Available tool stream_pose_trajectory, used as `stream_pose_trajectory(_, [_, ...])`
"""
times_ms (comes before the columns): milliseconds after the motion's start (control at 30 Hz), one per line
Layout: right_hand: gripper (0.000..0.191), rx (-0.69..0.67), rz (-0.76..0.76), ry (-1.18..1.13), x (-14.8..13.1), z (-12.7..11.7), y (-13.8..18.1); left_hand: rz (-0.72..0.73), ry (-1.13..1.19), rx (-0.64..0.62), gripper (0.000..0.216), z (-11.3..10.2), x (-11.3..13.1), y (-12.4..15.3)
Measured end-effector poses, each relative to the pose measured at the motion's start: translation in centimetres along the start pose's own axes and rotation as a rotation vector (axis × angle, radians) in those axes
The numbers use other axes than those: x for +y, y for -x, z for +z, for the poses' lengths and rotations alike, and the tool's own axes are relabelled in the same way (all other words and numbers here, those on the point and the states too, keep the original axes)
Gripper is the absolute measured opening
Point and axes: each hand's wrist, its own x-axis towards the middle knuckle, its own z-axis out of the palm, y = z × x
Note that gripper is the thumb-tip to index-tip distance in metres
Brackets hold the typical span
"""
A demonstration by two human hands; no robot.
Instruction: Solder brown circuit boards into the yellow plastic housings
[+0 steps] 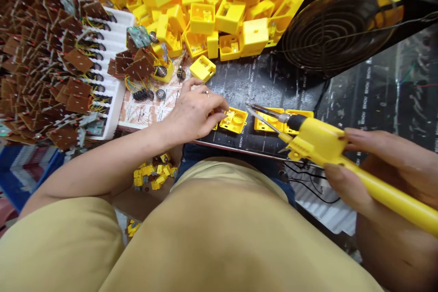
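My right hand (372, 169) is closed round a yellow soldering iron (328, 146), its metal tip (260, 112) pointing left over the black bench mat (260, 82). My left hand (195, 112), with a ring on one finger, rests on the mat, its fingers pinched on a small open yellow plastic case (234, 120). Two more open yellow cases (270, 121) lie just right of it, under the iron's tip.
A big heap of yellow plastic housings (205, 4) fills the back. Brown circuit boards with wires (41, 54) are piled at the left over a white tray (116, 54). A black fan with a wire grille (328, 27) stands at the back right. Small yellow parts (153, 175) lie below.
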Motion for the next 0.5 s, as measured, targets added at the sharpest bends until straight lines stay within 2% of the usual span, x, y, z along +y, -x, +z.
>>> stream_pose_trajectory(100, [0.067,-0.073,-0.074,-0.08,0.8,0.3,-0.4,0.005,0.003,-0.056,0.017,-0.1,-0.1,-0.2])
stream_pose_trajectory(200, [0.065,-0.088,-0.108,-0.147,0.1,-0.2,-0.6,0.023,-0.012,-0.109,0.018,-0.4,-0.1,-0.2])
stream_pose_trajectory(267, [0.059,-0.073,-0.117,-0.15,-1.1,-0.5,-0.7,0.027,-0.029,-0.122,0.019,-0.6,0.0,-0.2])
stream_pose_trajectory(400, [0.036,-0.154,-0.151,-0.118,-3.4,-0.7,-1.4,0.039,-0.039,-0.124,0.021,-0.5,0.1,-0.3])
stream_pose_trajectory(500, [0.028,-0.101,-0.206,-0.079,-4.3,-0.5,-2.2,0.044,-0.026,-0.123,0.021,-0.4,0.0,-0.3])
